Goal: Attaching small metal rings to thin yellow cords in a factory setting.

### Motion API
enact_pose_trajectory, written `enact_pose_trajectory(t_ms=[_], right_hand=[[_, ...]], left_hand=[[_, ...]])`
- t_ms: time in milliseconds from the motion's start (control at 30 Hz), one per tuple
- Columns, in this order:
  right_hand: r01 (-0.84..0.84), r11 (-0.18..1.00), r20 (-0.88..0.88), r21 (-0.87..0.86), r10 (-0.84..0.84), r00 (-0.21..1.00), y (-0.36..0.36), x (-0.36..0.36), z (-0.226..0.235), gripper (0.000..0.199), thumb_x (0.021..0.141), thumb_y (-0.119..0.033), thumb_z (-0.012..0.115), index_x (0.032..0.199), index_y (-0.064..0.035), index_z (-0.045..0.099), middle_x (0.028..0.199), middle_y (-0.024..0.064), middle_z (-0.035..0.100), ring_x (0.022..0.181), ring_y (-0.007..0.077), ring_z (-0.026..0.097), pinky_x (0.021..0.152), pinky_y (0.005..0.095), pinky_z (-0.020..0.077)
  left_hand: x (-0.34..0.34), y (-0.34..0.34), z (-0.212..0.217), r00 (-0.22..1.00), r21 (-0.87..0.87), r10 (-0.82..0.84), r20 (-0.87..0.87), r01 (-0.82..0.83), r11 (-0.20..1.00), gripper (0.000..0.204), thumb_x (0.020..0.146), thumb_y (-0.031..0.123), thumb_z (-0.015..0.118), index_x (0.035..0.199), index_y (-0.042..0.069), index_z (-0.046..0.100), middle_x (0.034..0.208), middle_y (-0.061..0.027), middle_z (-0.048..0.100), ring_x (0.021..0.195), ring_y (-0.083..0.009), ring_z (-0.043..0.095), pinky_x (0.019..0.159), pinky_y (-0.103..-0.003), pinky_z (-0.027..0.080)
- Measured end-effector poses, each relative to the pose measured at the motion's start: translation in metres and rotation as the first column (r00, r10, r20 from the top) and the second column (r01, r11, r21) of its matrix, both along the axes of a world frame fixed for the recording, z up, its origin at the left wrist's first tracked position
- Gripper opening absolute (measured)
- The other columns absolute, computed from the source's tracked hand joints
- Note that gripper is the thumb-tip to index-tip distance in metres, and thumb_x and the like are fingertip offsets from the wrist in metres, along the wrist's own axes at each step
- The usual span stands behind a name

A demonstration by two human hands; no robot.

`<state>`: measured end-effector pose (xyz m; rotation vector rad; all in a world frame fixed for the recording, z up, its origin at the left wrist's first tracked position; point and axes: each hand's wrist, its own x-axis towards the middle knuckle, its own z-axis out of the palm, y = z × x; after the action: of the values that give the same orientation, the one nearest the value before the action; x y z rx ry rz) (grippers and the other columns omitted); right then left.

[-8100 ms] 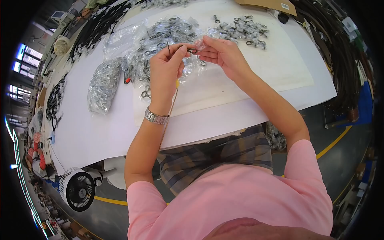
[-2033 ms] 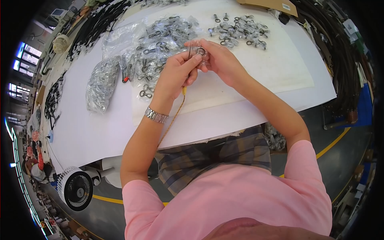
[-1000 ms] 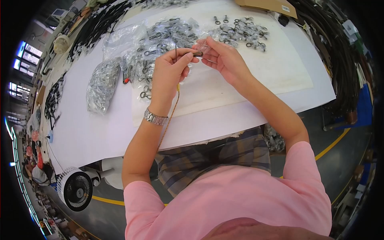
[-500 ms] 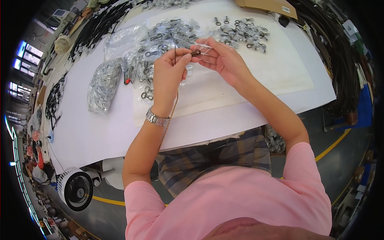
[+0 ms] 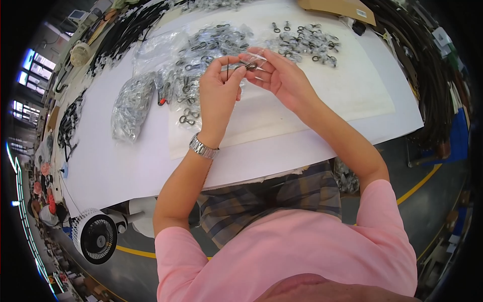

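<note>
Above the white table, my left hand [image 5: 217,95] is closed in a pinch on a dark metal clasp [image 5: 251,66] with a ringed end. A thin dark strip stands up between its fingers; what it belongs to I cannot make out. My right hand [image 5: 287,80] faces it, fingers curled, with a scrap of clear plastic film [image 5: 257,57] at the fingertips beside the clasp. Behind my left hand lies a heap of similar clasps in clear plastic [image 5: 216,38]. Beyond my right hand spreads a looser group of wrapped clasps [image 5: 302,43].
A full clear plastic bag [image 5: 133,108] lies to the left, near a small red-tipped tool [image 5: 162,100]. Bundles of black straps [image 5: 126,35] lie far left, dark straps [image 5: 432,90] hang at right. A cardboard piece [image 5: 337,10] lies at the back; a fan [image 5: 95,236] stands lower left.
My left hand and wrist have shifted slightly right, closer to my right hand. The clasp has moved right with it, against the right fingers. The cord along my left wrist shows less.
</note>
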<state>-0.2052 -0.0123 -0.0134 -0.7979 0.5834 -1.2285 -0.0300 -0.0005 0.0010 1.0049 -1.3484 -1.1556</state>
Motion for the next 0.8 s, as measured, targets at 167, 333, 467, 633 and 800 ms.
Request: enact_pose_trajectory(t_ms=[167,333,467,633,800], right_hand=[[-0.03,0.999,0.073,0.03,0.028,0.997,-0.001,-0.002,-0.006,0.039,0.111,-0.027,0.045,0.139,-0.0004,0.055,0.125,0.0125,0.071,0.105,0.0218,0.07,0.099,0.0347,0.0546],[-0.006,0.998,0.06,0.055,0.003,0.998,0.001,0.002,-0.004,0.038,0.111,-0.026,0.045,0.137,-0.0003,0.056,0.124,0.0109,0.071,0.102,0.0197,0.069,0.101,0.0356,0.0543],[-0.022,0.998,0.058,0.063,0.018,0.998,0.008,0.011,-0.002,0.037,0.111,-0.026,0.046,0.135,-0.002,0.059,0.123,0.0065,0.071,0.096,0.0131,0.068,0.099,0.0351,0.0553],[-0.074,0.997,-0.008,0.009,0.074,0.997,0.005,0.009,-0.009,0.031,0.109,-0.022,0.051,0.13,-0.0028,0.064,0.123,0.0034,0.071,0.094,0.008,0.066,0.097,0.0346,0.0557],[-0.118,0.993,-0.092,-0.005,0.117,0.989,0.0,0.004,-0.02,0.028,0.107,-0.018,0.056,0.128,-0.0023,0.065,0.117,0.0044,0.072,0.093,0.0084,0.066,0.096,0.0335,0.0557]], left_hand=[[-0.004,-0.002,-0.002,0.986,-0.015,0.028,0.167,-0.026,1.0,0.033,0.1,0.016,0.068,0.129,0.001,0.063,0.08,-0.0036,0.073,0.051,-0.0019,0.047,0.046,-0.019,0.034],[-0.001,-0.004,-0.005,0.991,0.062,-0.122,-0.053,0.126,0.99,0.035,0.102,0.019,0.064,0.132,-0.001,0.06,0.079,-0.0056,0.072,0.051,-0.002,0.047,0.045,-0.018,0.032],[-0.004,-0.003,-0.007,0.988,0.037,-0.057,-0.145,0.063,0.997,0.035,0.103,0.018,0.064,0.132,-0.001,0.06,0.079,-0.0061,0.072,0.051,-0.0017,0.047,0.045,-0.018,0.031],[-0.007,-0.001,-0.011,0.991,0.078,-0.082,-0.11,0.091,0.993,0.034,0.104,0.02,0.063,0.132,0.0,0.06,0.08,-0.0051,0.072,0.051,-0.0015,0.047,0.045,-0.017,0.029],[-0.005,0.0,-0.001,0.987,0.082,-0.152,-0.043,0.155,0.984,0.033,0.105,0.022,0.062,0.13,0.0,0.062,0.076,-0.0021,0.069,0.05,-0.0013,0.045,0.045,-0.017,0.028]])
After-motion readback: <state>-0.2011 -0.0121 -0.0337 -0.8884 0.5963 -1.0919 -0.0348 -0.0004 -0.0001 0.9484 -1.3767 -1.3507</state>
